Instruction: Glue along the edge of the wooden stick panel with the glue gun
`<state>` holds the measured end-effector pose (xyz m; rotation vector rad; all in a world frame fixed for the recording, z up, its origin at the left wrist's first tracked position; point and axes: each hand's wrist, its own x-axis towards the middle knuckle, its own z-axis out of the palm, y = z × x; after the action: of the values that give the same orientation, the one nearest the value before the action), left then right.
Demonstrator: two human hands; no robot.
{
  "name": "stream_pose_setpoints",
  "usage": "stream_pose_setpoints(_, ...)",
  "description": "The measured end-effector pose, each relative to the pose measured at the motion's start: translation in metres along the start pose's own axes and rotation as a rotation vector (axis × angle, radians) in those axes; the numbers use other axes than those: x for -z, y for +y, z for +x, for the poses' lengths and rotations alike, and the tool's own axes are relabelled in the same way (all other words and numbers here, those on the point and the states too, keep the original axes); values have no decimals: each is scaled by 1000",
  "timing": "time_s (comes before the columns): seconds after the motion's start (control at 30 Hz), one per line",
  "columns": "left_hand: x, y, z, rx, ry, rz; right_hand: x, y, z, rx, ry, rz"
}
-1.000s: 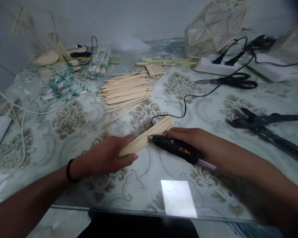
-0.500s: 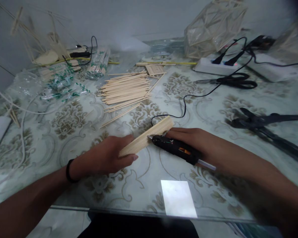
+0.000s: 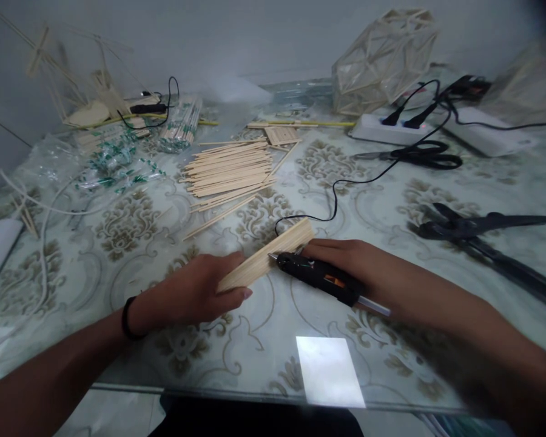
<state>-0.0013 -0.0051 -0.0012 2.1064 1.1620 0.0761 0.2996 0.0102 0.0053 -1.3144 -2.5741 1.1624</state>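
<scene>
My left hand [image 3: 204, 285] is closed on the near end of a flat block of pale wooden sticks [image 3: 268, 258], held tilted above the table. My right hand [image 3: 346, 258] grips a black hot glue gun [image 3: 318, 276], with a clear glue stick [image 3: 374, 305] poking from its rear. The gun's metal nozzle meets the side of the stick block near its middle. Beyond my hands lies a loose pile of thin wooden sticks [image 3: 230, 167]. Most of my right fingers are hidden behind the gun.
Pliers [image 3: 473, 227] and black-handled scissors [image 3: 423, 155] lie at the right. The gun's cord runs toward a white power strip [image 3: 368, 128]. Plastic wrappers [image 3: 113, 155] and wrapped stick bundles [image 3: 179, 124] sit at the left. A stick-frame model [image 3: 382, 64] stands at the back.
The glue gun's nozzle has shifted slightly left along the block. Both hands keep their grip, and the camera view has tilted slightly.
</scene>
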Motion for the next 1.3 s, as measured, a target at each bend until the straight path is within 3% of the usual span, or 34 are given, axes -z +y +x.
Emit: stream_pose_setpoints(1.3,1,0,1,-3,-20,18,-2,6,0,-22,-36,-27)
